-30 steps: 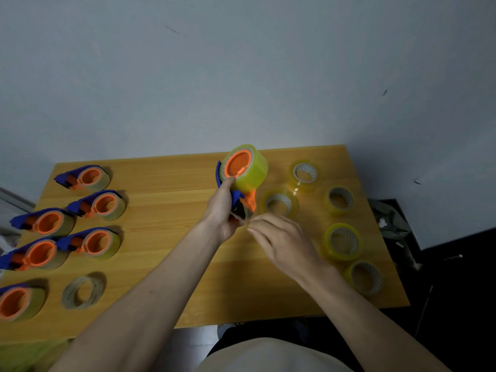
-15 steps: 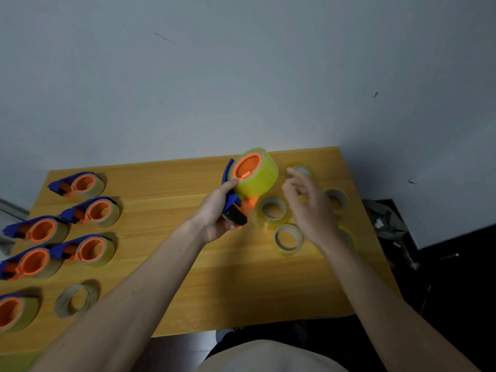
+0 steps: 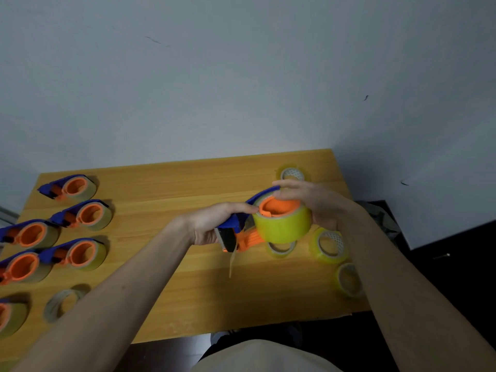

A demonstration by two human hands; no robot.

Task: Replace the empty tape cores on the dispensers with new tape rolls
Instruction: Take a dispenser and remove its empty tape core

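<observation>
While the left hand (image 3: pixel 212 224) is gripping the blue-and-orange dispenser (image 3: pixel 239 232) by its handle, fingers curled round it, the right hand (image 3: pixel 314 202) is cupping the far side of the yellow tape roll (image 3: pixel 284 226) seated on the orange hub (image 3: pixel 279 206). Right fingers are lying fairly straight over the roll's top edge at its 12 to 2 o'clock; thumb hidden, so can't tell if it's actually clamping. A tape tail (image 3: pixel 232 260) is hanging from the cutter end at the dispenser's 6 o'clock.

Head view only, so the rest comes from it too. Dispenser and roll are being held just above the wooden table (image 3: pixel 188 183), right of centre. Spare rolls are lying near it: one at its 5 o'clock (image 3: pixel 328 245), one at 12 (image 3: pixel 292 174), one further out at 5 near the table edge (image 3: pixel 349 280), one partly under it (image 3: pixel 280 249). Loaded dispensers (image 3: pixel 80 187) are sitting in a row at 9 o'clock, with a bare core (image 3: pixel 63 304) at 8.

Handling, my read: roll is looking light and rigid, outer wrap slick, so squeezing across the flat sides is gripping better than pinching the glossy face. Dispenser is stiff plastic; holding the handle is keeping fingers off the blade. The loose tail is sticky and floppy, likely to snag.
</observation>
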